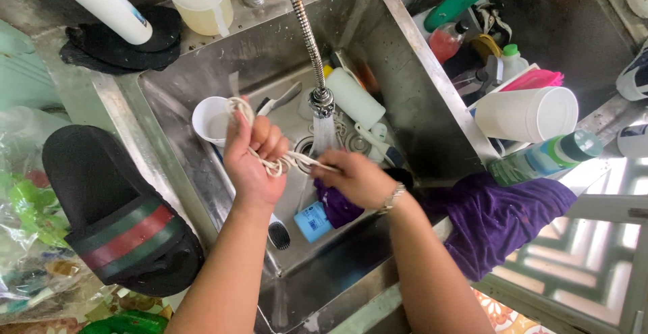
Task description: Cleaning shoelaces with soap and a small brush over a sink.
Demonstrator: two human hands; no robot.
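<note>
The left hand (253,155) is clenched around a bunched, off-white length of cord (273,162), one loop riding over its fingers, while the right hand (354,175) pinches the cord's other end just below the running metal hose faucet (321,101). Both hands work over a stainless steel sink (418,118) holding a white plastic cup (209,121), a white bottle (354,98) and a purple cloth (499,216) draped over its rim. A black slide sandal with green and red stripes (115,212) rests on the worktop to the left.
</note>
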